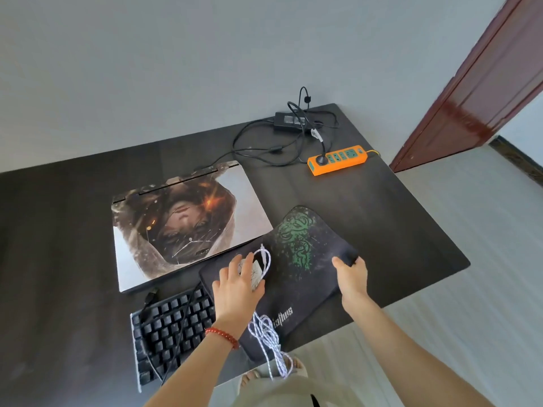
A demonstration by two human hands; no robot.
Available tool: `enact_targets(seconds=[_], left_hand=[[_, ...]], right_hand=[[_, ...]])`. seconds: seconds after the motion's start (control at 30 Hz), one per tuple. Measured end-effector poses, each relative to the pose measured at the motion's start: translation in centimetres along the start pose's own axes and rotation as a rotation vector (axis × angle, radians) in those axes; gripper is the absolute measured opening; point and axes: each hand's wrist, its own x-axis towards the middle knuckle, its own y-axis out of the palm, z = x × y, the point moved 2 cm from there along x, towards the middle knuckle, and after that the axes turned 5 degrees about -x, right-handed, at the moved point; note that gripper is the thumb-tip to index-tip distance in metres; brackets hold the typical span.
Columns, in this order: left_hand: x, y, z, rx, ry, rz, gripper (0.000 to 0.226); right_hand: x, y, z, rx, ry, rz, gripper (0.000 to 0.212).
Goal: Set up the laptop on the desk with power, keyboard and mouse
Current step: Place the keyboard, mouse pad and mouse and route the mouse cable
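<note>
black mouse pad (308,277) with green serpent print at centre right; orange power strip (338,161) with green sockets at upper right; black keyboard (167,327); red bead bracelet (223,336); dark desk (58,259).

Plain room at home, looks like. My dark desk (382,230) pushed against bare grey wall (147,69), red-brown wooden door frame (484,83) to my right, pale tiled floor (470,318), my sandalled toes (299,370) below desk edge.

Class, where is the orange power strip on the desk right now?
The power strip sits at the desk's far right, beside the black charger.
</note>
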Motion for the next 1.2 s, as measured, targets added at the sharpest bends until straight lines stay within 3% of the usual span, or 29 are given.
enact_targets(seconds=[0.2,0.33,0.5,0.87,0.97,1.07,1.2], left_hand=[[0.1,1.9,0.2,0.164,0.036,0.052,0.064],[0.5,1.8,0.2,0.195,0.077,0.051,0.063],[1.1,1.6,0.0,0.234,0.097,0.050,0.064],[4.4,3.1,-4.0,0.313,0.117,0.154,0.082],[5.7,3.3,-7.0,0.243,0.109,0.124,0.090],[9.4,2.8,-12.8,0.100,0.124,0.022,0.087],[13.9,2.2,-20.0,-0.223,0.164,-0.025,0.090]], right_hand=[[-1.4,1.6,-1.7,-0.398,-0.160,-0.002,0.063],[-1.0,1.0,-0.8,-0.331,-0.240,-0.040,0.055],[1.0,-2.3,1.5,-0.381,-0.393,-0.240,0.031],[7.6,-7.4,10.4,-0.480,-0.692,-0.449,0.030],[11.3,-8.8,13.5,-0.608,-0.802,-0.314,0.031],[16.1,-10.5,17.3,-0.709,-0.869,-0.042,0.035],[20.8,-10.5,21.9,-0.967,-0.935,0.248,0.030]])
